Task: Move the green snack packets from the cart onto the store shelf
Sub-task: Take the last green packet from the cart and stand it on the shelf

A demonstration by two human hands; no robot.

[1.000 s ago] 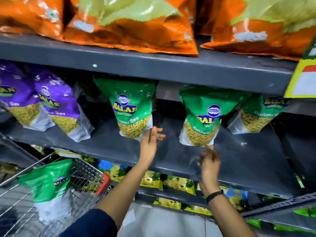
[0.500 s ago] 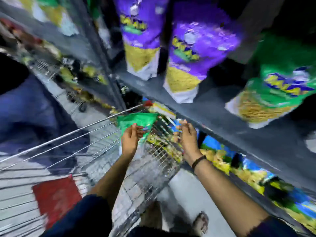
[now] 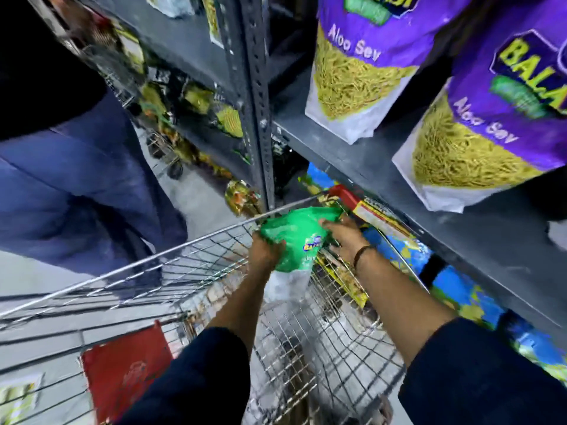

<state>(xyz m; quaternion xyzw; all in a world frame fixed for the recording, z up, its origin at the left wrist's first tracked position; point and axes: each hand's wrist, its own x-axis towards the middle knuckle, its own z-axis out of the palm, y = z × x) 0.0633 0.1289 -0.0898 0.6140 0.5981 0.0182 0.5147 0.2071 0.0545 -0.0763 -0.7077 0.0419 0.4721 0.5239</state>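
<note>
a person's left hand [image 3: 264, 252] and right hand [image 3: 343, 238] close their fingers on either side of a green snack packet [image 3: 296, 237] inside the wire cart [image 3: 171, 256], just below the grey store shelf [image 3: 383, 176] of purple packets [image 3: 365, 56].

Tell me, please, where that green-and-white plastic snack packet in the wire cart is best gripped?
Probably by its crumpled green top, from both sides. The green-and-white plastic snack packet stands roughly upright against the wire cart rim, green end up, white base hanging below. The left hand and right hand already flank that upper part, so it can lift straight out without crushing the contents.
</note>
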